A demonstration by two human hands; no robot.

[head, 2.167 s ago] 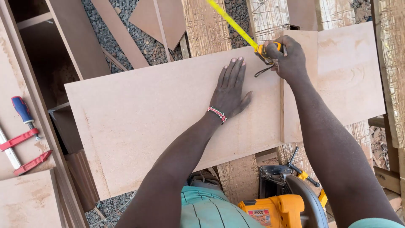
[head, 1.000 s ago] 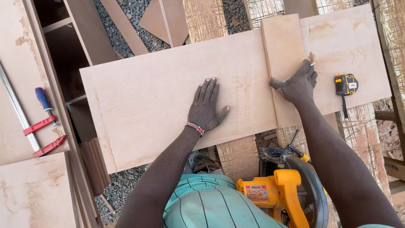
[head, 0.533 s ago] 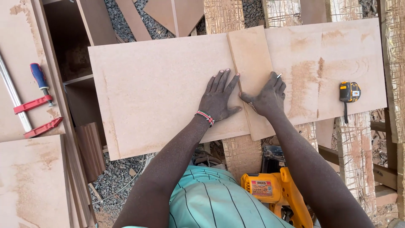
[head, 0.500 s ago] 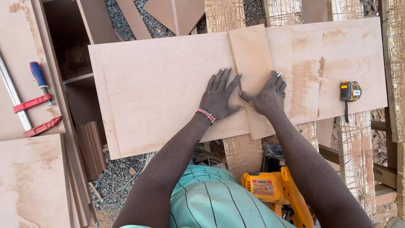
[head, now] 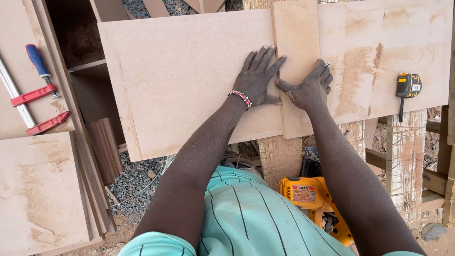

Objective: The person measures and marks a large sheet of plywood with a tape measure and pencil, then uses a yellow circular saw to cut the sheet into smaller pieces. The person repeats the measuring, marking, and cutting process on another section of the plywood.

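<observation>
Fingers [head: 258,59] spread flat, both hands flanking narrow board strip [head: 296,57]; right perhaps pinching pencil.

board [head: 189,80]: lies across the middle, on trestles [head: 279,156]
strip [head: 297,66]: on the board, running front to back, right of centre
left hand [head: 258,76]: flat on the board, just left of the strip
right hand [head: 310,87]: on the strip
tape [head: 408,86]: on the board, far right
saw [head: 315,201]: below the board's near edge
clamp [head: 35,95]: on panels at far left
</observation>
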